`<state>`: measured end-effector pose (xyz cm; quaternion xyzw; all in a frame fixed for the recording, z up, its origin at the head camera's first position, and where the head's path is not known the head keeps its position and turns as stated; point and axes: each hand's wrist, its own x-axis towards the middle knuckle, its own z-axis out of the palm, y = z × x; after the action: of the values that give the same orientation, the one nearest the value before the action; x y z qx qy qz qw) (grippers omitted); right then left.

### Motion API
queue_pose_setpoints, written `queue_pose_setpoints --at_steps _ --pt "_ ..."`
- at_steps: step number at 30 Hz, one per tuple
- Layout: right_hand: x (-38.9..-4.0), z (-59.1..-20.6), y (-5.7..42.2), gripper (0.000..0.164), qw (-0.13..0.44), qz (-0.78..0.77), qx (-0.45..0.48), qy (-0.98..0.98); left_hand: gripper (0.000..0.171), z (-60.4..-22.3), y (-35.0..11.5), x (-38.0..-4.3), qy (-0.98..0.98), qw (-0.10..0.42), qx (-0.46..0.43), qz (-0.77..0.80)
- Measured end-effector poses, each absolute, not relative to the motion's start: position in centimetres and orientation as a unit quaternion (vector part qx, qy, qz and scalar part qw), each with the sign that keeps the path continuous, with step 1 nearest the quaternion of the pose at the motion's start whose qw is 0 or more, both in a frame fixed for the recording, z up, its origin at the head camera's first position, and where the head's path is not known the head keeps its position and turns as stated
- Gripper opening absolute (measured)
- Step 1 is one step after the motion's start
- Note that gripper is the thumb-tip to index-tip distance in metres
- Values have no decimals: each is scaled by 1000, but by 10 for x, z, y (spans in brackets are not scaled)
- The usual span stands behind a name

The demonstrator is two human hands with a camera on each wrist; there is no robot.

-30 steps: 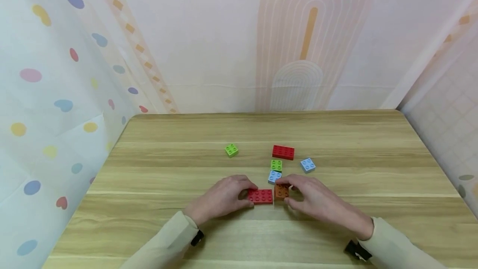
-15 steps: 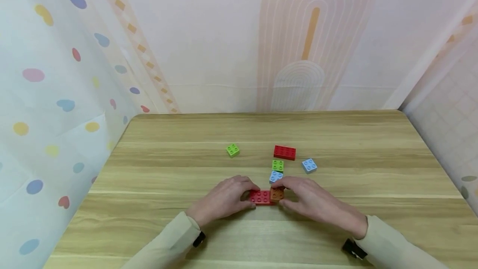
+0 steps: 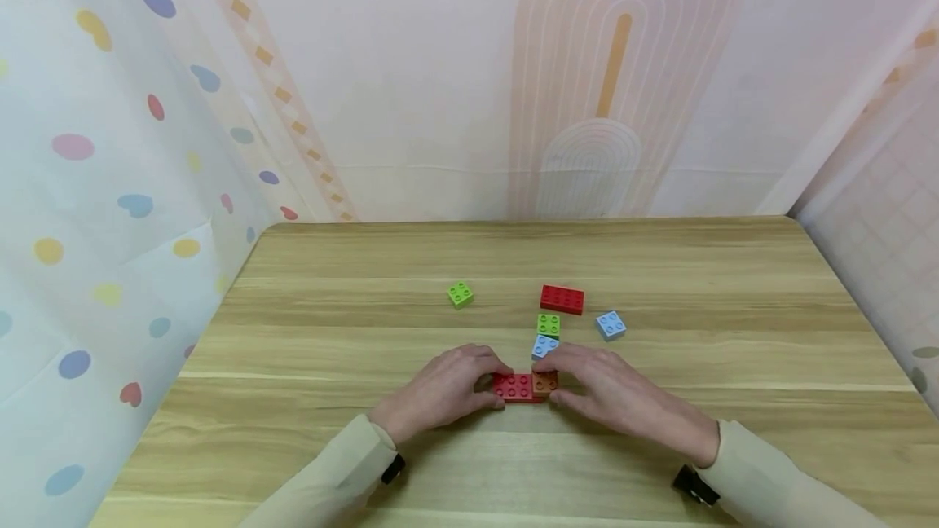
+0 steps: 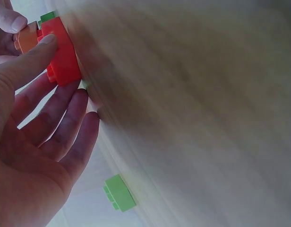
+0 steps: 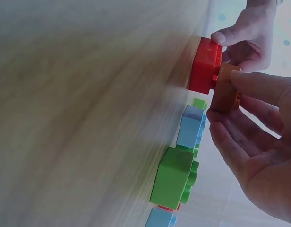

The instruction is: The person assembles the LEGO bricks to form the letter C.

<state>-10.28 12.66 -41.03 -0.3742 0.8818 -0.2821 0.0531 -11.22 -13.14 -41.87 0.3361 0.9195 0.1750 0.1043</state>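
Note:
A long red toy building brick (image 3: 511,387) lies flat on the table, studs up. My left hand (image 3: 443,389) pinches its left end, thumb on the near side and fingers on the far side. Between thumb and fingers of my right hand (image 3: 619,392) is a square orange brick (image 3: 544,383), held over the right end of the red one. In the right wrist view the orange brick (image 5: 225,90) sits against the red brick's studs, with a stud showing at the joint; whether it is pressed fully down I cannot tell.
Just beyond the right fingers lies a light blue brick (image 3: 543,345), with a green brick (image 3: 548,325) behind it. Farther back is another red brick (image 3: 562,299). A second blue brick (image 3: 610,325) lies to the right, a second green brick (image 3: 460,294) to the left.
The right hand has moved left with the orange brick, from beside the red brick to on top of its right end. The left hand keeps its grip on the red brick.

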Motion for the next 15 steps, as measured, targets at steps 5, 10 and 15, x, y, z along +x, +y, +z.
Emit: queue_pose_setpoints --at_steps 5,10,15 --pt "-103 -409 125 29 55 -273 -381 882 37 -418 -131 -113 918 101 340 178" --pt "-102 -405 121 28 49 -251 -396 882 35 -419 -132 -113 915 97 345 185" --pt "-102 -405 119 28 42 -240 -401 883 35 -419 -132 -113 914 101 343 192"
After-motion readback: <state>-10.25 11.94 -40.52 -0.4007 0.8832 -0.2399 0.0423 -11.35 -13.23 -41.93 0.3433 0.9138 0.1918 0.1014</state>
